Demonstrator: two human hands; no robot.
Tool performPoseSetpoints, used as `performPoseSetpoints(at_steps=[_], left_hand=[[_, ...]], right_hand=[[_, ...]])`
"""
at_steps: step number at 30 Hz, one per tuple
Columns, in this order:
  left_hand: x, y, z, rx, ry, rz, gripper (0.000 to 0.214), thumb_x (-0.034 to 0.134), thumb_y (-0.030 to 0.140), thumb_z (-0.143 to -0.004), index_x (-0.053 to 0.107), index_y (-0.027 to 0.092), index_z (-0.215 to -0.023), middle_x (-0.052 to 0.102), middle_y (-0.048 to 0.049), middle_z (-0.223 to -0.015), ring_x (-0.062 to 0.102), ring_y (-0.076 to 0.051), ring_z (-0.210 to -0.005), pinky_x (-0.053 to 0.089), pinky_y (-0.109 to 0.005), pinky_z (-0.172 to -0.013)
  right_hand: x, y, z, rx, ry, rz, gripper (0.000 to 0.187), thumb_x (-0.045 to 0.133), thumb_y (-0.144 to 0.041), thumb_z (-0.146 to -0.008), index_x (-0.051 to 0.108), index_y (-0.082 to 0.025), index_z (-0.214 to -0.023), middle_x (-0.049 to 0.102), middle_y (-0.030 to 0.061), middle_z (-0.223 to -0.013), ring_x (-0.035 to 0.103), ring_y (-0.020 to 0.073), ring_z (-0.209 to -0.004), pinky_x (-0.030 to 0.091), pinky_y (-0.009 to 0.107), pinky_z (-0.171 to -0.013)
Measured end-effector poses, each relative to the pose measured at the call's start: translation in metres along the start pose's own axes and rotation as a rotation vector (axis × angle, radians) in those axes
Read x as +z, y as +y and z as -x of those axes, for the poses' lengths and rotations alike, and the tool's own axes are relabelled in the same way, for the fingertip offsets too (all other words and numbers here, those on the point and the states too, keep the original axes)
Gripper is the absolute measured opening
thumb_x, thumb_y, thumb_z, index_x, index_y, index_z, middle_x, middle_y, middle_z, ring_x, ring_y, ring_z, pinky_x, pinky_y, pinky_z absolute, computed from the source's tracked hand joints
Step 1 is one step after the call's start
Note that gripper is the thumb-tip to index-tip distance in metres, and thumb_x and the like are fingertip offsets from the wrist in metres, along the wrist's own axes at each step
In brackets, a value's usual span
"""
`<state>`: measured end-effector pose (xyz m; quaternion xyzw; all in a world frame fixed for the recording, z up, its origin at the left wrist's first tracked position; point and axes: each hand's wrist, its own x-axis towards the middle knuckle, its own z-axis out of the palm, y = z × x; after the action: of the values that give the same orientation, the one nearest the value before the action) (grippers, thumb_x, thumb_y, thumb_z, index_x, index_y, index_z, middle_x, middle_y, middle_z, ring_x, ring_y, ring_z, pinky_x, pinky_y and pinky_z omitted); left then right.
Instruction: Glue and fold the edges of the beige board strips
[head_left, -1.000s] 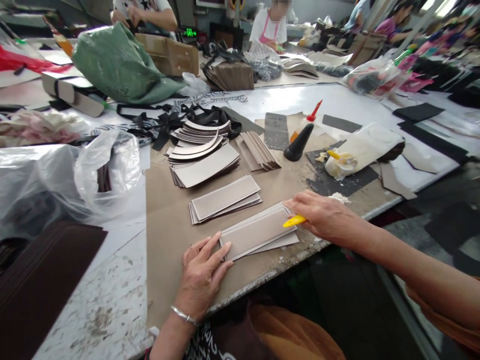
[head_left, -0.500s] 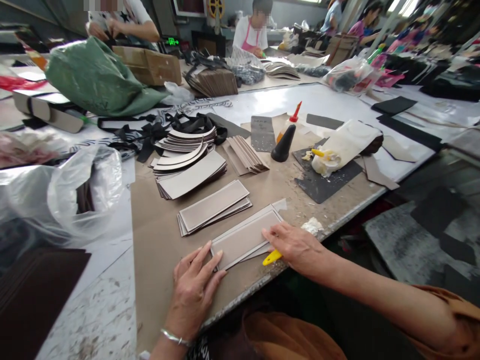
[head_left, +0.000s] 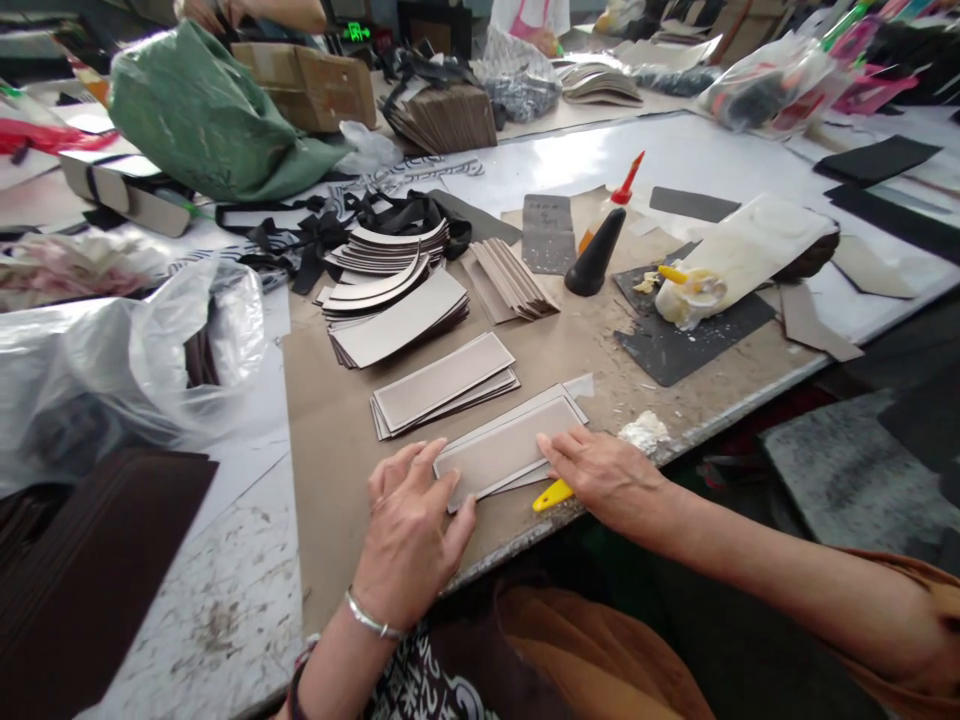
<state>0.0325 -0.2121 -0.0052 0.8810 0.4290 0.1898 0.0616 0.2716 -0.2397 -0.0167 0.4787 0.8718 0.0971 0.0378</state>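
A flat beige panel with a pale border point(head_left: 502, 445) lies on similar pieces near the front edge of the brown work sheet point(head_left: 330, 500). My left hand point(head_left: 416, 520) rests at the panel's left end, its fingers spread and touching the corner. At the right end, the fingertips of my right hand point(head_left: 611, 485) press on the panel's surface. Tucked in that same hand is a tool with a yellow handle point(head_left: 553, 495); its other end is hidden by the palm. Just behind lies a small stack of like panels point(head_left: 446, 385).
Curved and straight pieces point(head_left: 401, 320) are stacked farther back. A black cone-shaped holder point(head_left: 596, 255) stands by a red-tipped bottle point(head_left: 628, 180). To the right, a glue-smeared white container point(head_left: 750, 250) lies on a dark board point(head_left: 690, 345). Clear plastic bags point(head_left: 187, 350) lie left.
The camera view has tilted down and turned slightly left, so the tabletop sits higher and farther right. Both hands stay on the panel in nearly the same hold.
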Motion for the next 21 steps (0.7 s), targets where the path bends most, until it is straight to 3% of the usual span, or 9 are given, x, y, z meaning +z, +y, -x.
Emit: performPoseSetpoints(at_steps=[4, 8, 12, 15, 18, 21], left_hand=[[0.016, 0.010, -0.020, 0.183, -0.051, 0.029, 0.029, 0.045, 0.028, -0.089, 0.059, 0.012, -0.109, 0.056, -0.0155, -0.123, 0.049, -0.027, -0.117, 0.042, -0.043, -0.097], [0.041, 0.013, -0.023, 0.324, -0.164, -0.026, 0.059, 0.046, 0.046, -0.087, 0.040, 0.009, -0.132, 0.042, -0.0190, -0.139, 0.036, -0.030, -0.131, 0.037, -0.046, -0.103], [0.051, 0.011, -0.017, 0.324, -0.172, -0.067, 0.070, 0.039, 0.057, -0.086, 0.033, 0.010, -0.137, 0.034, -0.0183, -0.144, 0.028, -0.029, -0.135, 0.032, -0.046, -0.107], [0.052, 0.010, -0.015, 0.329, -0.152, -0.072, 0.071, 0.038, 0.058, -0.086, 0.032, 0.010, -0.138, 0.035, -0.0179, -0.143, 0.029, -0.029, -0.134, 0.033, -0.046, -0.107], [0.049, 0.011, -0.016, 0.323, -0.132, -0.065, 0.072, 0.039, 0.058, -0.085, 0.031, 0.010, -0.138, 0.035, -0.0184, -0.143, 0.029, -0.029, -0.134, 0.034, -0.047, -0.106], [0.046, 0.011, -0.015, 0.311, -0.105, -0.043, 0.074, 0.040, 0.061, -0.084, 0.030, 0.012, -0.139, 0.036, -0.0170, -0.143, 0.030, -0.029, -0.133, 0.036, -0.047, -0.105]], right_hand=[[-0.002, -0.002, 0.000, 0.005, -0.014, -0.009, 0.032, 0.050, -0.009, -0.085, 0.055, -0.001, -0.115, 0.063, 0.0134, -0.091, 0.057, 0.0217, -0.077, 0.047, 0.031, -0.060], [-0.006, -0.003, -0.001, 0.005, -0.037, -0.045, 0.031, 0.051, -0.006, -0.082, 0.057, -0.002, -0.112, 0.062, 0.0128, -0.090, 0.057, 0.0221, -0.076, 0.047, 0.031, -0.059], [-0.012, 0.008, 0.001, 0.074, -0.035, -0.194, 0.023, 0.048, -0.011, -0.086, 0.059, -0.009, -0.106, 0.061, 0.0100, -0.087, 0.057, 0.0209, -0.081, 0.048, 0.029, -0.066], [-0.013, 0.022, 0.005, 0.262, -0.002, -0.311, 0.019, 0.048, -0.012, -0.086, 0.061, -0.013, -0.100, 0.061, 0.0103, -0.091, 0.057, 0.0214, -0.088, 0.048, 0.030, -0.074], [-0.004, 0.035, 0.009, 0.418, -0.028, -0.373, 0.019, 0.047, -0.012, -0.085, 0.061, -0.013, -0.098, 0.063, 0.0115, -0.093, 0.060, 0.0228, -0.088, 0.049, 0.033, -0.077], [0.015, 0.042, 0.013, 0.450, -0.016, -0.456, 0.022, 0.042, -0.023, -0.088, 0.061, -0.016, -0.097, 0.067, 0.0109, -0.090, 0.064, 0.0229, -0.083, 0.050, 0.034, -0.075]])
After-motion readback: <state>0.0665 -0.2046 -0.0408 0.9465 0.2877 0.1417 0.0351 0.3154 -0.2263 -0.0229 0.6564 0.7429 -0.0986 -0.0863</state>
